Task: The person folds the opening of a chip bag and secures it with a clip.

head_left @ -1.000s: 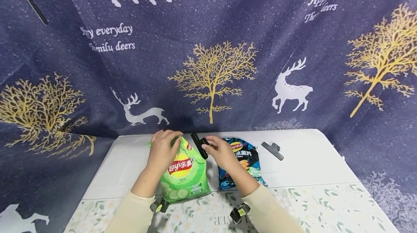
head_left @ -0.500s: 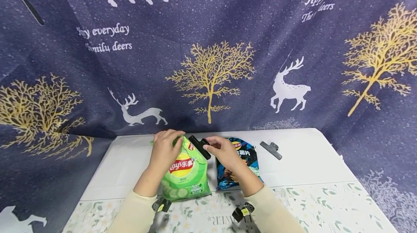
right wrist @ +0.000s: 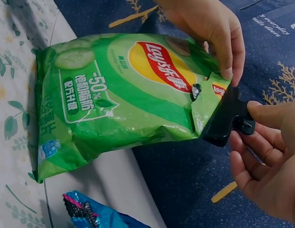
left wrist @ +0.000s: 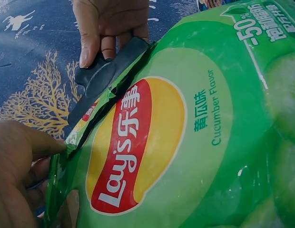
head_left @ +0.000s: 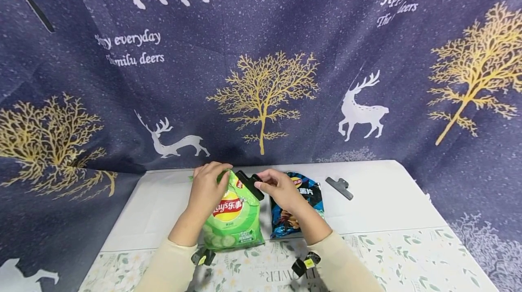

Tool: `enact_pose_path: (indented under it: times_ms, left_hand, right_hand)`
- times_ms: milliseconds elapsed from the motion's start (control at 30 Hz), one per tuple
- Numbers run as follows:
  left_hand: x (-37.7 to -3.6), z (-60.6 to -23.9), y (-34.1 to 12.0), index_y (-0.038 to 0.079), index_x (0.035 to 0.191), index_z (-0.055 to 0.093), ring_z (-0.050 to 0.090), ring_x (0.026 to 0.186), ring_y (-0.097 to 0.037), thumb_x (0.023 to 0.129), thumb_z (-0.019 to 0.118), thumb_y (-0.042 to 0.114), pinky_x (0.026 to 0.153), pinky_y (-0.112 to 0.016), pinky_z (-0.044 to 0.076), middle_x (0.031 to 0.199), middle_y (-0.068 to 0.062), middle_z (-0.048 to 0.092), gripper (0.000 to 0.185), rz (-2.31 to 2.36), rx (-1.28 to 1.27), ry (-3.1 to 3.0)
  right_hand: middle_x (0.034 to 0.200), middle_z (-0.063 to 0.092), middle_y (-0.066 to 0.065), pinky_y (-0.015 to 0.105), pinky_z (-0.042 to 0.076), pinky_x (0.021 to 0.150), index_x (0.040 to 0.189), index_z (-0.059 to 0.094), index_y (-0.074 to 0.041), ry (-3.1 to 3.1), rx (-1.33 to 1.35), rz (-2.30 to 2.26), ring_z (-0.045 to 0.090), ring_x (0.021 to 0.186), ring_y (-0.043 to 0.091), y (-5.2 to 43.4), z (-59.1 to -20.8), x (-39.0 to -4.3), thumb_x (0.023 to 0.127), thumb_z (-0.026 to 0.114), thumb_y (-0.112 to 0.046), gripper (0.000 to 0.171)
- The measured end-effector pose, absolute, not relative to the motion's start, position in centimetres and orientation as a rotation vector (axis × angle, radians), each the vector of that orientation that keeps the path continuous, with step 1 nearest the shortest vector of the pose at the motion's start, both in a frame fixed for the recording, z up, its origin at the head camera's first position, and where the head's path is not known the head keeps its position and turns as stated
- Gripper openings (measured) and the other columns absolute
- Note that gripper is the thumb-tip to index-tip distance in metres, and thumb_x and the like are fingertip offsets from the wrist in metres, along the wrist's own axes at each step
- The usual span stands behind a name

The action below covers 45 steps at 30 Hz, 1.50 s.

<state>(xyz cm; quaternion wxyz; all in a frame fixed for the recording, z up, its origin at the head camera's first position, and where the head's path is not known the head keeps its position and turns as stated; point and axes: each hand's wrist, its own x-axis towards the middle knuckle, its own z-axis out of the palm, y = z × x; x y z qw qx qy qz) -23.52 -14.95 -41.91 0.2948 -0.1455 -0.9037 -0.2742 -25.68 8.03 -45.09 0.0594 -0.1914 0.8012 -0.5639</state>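
A green Lay's chip bag [head_left: 230,226], cucumber flavour, stands on the table with its top edge folded over. My left hand [head_left: 207,190] pinches the folded top at the bag's left corner; in the left wrist view its thumb [left wrist: 43,142] presses on the fold. My right hand [head_left: 281,190] grips the handle of a black bag clip [head_left: 249,185] between thumb and fingers. In the right wrist view the clip [right wrist: 223,118] lies along the folded edge at the bag's top right, its long bar right at the fold.
A blue and black Lay's bag [head_left: 302,192] lies behind my right forearm. Farther right rests a second black clip [head_left: 340,187]. A floral cloth [head_left: 408,255] covers the front of the white table [head_left: 379,210], and a dark blue curtain [head_left: 277,20] hangs behind it.
The clip in my right hand has shifted slightly, from beside the green bag's top right to close against its folded edge. My left hand stays on the fold.
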Motion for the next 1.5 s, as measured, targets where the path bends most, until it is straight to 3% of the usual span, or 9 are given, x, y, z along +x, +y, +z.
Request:
enact_pose_path:
  times_ms: [367,500,667,1033,1267,1500]
  left_hand:
    - [-23.5,-42.1,-15.0,0.011,0.109,0.077,0.070,0.102,-0.027,0.092,0.072,0.011,0.100,-0.049,0.043,0.103,-0.006,0.074,0.017,-0.743,-0.393,-2.397]
    - [-23.4,-42.2,-15.1,0.010,0.109,0.077,0.070,0.101,-0.027,0.093,0.072,0.010,0.100,-0.049,0.043,0.103,-0.006,0.074,0.017,-0.747,-0.396,-2.392]
    - [-23.4,-42.3,-15.1,0.009,0.110,0.077,0.069,0.102,-0.028,0.092,0.072,0.010,0.100,-0.051,0.043,0.103,-0.007,0.074,0.018,-0.754,-0.392,-2.394]
    - [-23.2,-41.8,-14.8,0.010,0.111,0.077,0.069,0.101,-0.028,0.094,0.070,0.010,0.100,-0.050,0.044,0.103,-0.007,0.073,0.018,-0.764,-0.376,-2.412]
    - [-23.1,-41.6,-14.7,0.010,0.110,0.077,0.069,0.102,-0.028,0.094,0.071,0.009,0.100,-0.050,0.044,0.103,-0.007,0.074,0.017,-0.765,-0.375,-2.411]
    - [-23.0,-41.6,-14.8,0.011,0.110,0.077,0.069,0.104,-0.028,0.094,0.070,0.010,0.099,-0.049,0.045,0.104,-0.006,0.074,0.017,-0.765,-0.379,-2.415]
  right_hand:
    - [0.111,0.067,0.014,0.034,0.050,0.087,0.122,0.067,-0.007,2.361,-0.608,-1.782,0.063,0.094,0.015,7.9,-45.2,-26.0,0.100,0.064,-0.022,0.027]
    - [0.109,0.066,0.020,0.035,0.049,0.086,0.121,0.067,-0.001,2.329,-0.632,-1.805,0.064,0.095,0.027,7.8,-45.4,-26.1,0.101,0.062,-0.013,0.024]
    - [0.110,0.067,0.018,0.032,0.049,0.084,0.123,0.067,-0.003,2.329,-0.635,-1.810,0.063,0.100,0.039,7.8,-45.6,-26.0,0.101,0.063,-0.016,0.026]
    - [0.107,0.069,0.013,0.029,0.048,0.076,0.121,0.069,-0.012,2.322,-0.670,-1.807,0.060,0.084,0.017,7.6,-45.9,-26.2,0.099,0.066,-0.027,0.027]
    - [0.106,0.069,0.013,0.025,0.047,0.073,0.121,0.069,-0.009,2.278,-0.667,-1.848,0.060,0.083,0.014,7.0,-46.2,-26.1,0.099,0.066,-0.023,0.027]
    - [0.106,0.069,0.012,0.026,0.049,0.077,0.122,0.069,-0.012,2.292,-0.661,-1.839,0.062,0.088,0.021,6.7,-46.0,-25.9,0.099,0.066,-0.025,0.026]
